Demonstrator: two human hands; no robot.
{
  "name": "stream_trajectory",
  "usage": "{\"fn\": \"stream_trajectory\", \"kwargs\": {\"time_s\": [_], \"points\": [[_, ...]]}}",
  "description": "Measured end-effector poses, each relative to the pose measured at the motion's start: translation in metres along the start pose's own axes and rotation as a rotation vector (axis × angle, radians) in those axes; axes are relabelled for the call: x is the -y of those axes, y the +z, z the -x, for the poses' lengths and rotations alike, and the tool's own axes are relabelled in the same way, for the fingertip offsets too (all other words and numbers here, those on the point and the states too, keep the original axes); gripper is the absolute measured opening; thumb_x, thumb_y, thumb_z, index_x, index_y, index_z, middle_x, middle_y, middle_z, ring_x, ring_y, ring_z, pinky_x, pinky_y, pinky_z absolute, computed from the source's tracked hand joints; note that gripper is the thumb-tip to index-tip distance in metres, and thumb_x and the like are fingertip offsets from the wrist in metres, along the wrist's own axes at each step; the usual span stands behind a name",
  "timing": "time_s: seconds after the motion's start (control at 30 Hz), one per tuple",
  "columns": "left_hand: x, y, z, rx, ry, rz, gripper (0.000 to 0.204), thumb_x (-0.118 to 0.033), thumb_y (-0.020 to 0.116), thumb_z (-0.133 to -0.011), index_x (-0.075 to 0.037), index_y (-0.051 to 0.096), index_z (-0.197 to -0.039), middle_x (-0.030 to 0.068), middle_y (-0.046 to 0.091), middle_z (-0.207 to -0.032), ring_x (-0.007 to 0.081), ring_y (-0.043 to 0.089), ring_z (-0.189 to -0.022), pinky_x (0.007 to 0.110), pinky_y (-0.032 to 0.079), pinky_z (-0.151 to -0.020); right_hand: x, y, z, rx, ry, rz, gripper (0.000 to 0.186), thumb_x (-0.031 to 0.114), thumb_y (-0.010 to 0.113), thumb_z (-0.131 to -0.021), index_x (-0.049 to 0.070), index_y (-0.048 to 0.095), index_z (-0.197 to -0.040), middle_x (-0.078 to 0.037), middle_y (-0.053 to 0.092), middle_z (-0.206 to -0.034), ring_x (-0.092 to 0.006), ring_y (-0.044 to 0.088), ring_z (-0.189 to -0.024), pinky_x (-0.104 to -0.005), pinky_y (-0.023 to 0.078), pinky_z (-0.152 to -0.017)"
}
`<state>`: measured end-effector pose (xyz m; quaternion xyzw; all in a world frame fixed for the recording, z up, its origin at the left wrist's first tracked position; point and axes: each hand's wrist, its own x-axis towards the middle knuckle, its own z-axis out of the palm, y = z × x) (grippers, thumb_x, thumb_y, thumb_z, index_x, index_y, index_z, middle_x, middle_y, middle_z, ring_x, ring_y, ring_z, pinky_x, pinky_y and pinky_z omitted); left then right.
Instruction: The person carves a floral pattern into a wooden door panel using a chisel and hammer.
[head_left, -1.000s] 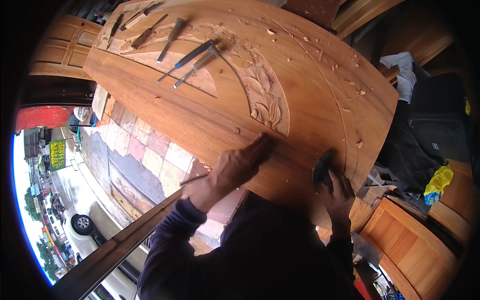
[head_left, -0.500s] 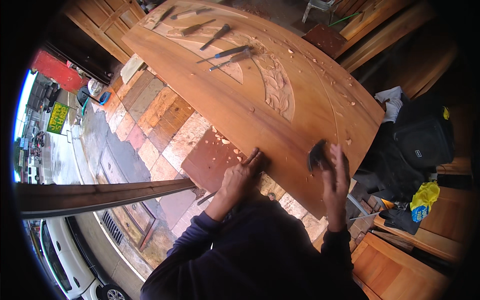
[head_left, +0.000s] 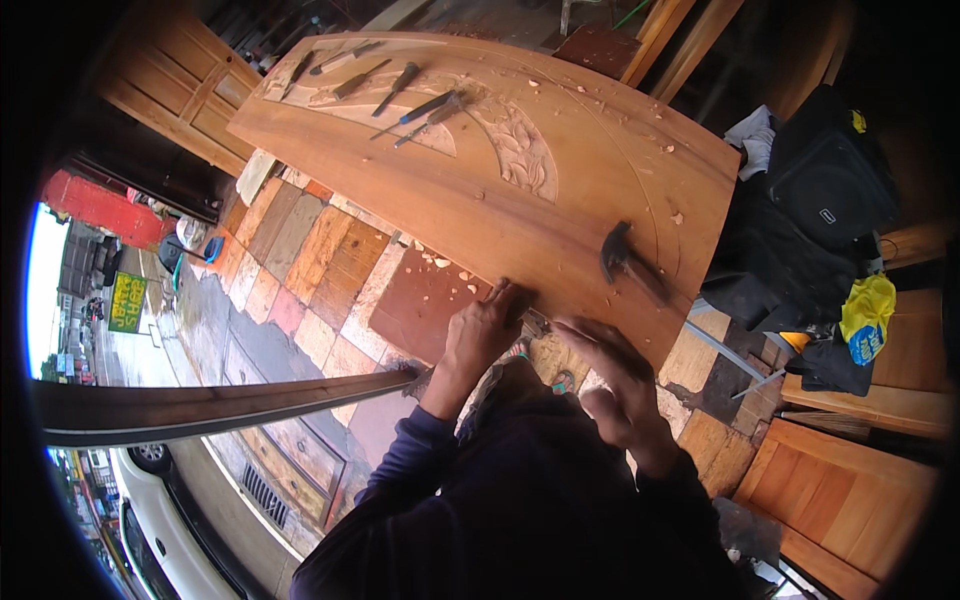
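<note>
A long carved wooden panel (head_left: 440, 225) lies flat in front of me, with leaf relief along a curved band. At its near edge, my left hand (head_left: 482, 335) has its fingers bent together over the rim; the fingertips are partly hidden. My right hand (head_left: 615, 385) hovers just off the same edge, farther right, fingers stretched out and thumb apart, holding nothing. On the panel beyond it rests a claw hammer (head_left: 628, 264) with a dark head and wooden handle. Several carving chisels (head_left: 398, 88) lie at the far left part, over the carving.
Wood shavings dot the panel and the brown board (head_left: 415, 305) below its edge. A wooden post (head_left: 250, 405) crosses at left. To the right are a black bag (head_left: 830, 190), a yellow plastic bag (head_left: 865, 310) and a stacked panelled door (head_left: 840, 500). A white car (head_left: 180, 520) stands outside.
My right hand has left the hammer, which now lies on the panel, and moved left and nearer to me. My left hand stays at the edge. The view has shifted slightly.
</note>
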<state>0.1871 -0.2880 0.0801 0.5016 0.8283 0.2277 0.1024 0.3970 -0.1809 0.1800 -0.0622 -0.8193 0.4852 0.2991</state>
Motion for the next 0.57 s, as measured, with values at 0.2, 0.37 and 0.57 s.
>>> {"fn": "stream_trajectory", "kwargs": {"time_s": [0.2, 0.37, 0.57], "points": [[0.020, -0.014, -0.023, 0.110, -0.029, -0.015, 0.054, -0.035, 0.080, -0.084, -0.018, 0.064, -0.133, 0.0195, 0.074, -0.087, 0.0382, 0.074, -0.082, 0.050, 0.061, -0.074, -0.068, 0.033, 0.131, -0.264, 0.507, 0.266, 0.041, 0.016, 0.064, -0.100, 0.001, 0.061, -0.138, -0.021, 0.067, -0.126, -0.0298, 0.070, -0.106, -0.0391, 0.056, -0.091], [0.061, -0.021, -0.076, -0.097, 0.096, 0.128, 0.046, -0.032, 0.074, -0.091, -0.013, 0.064, -0.131, 0.0219, 0.074, -0.097, 0.0412, 0.073, -0.088, 0.050, 0.060, -0.075, -0.069, 0.037, 0.181, -0.556, 0.708, 0.470, 0.040, 0.031, 0.065, -0.102, 0.006, 0.067, -0.134, -0.015, 0.072, -0.111, -0.0280, 0.070, -0.093, -0.0403, 0.056, -0.083], [0.130, 0.001, -0.209, -0.267, 0.068, 0.000, 0.048, -0.028, 0.074, -0.093, -0.012, 0.058, -0.135, 0.0232, 0.074, -0.109, 0.0456, 0.072, -0.092, 0.050, 0.059, -0.077, -0.078, 0.051, 0.181, -0.636, 0.883, 0.535, 0.047, 0.040, 0.061, -0.104, 0.009, 0.065, -0.139, -0.016, 0.071, -0.116, -0.0297, 0.068, -0.093, -0.0408, 0.055, -0.083]]}}
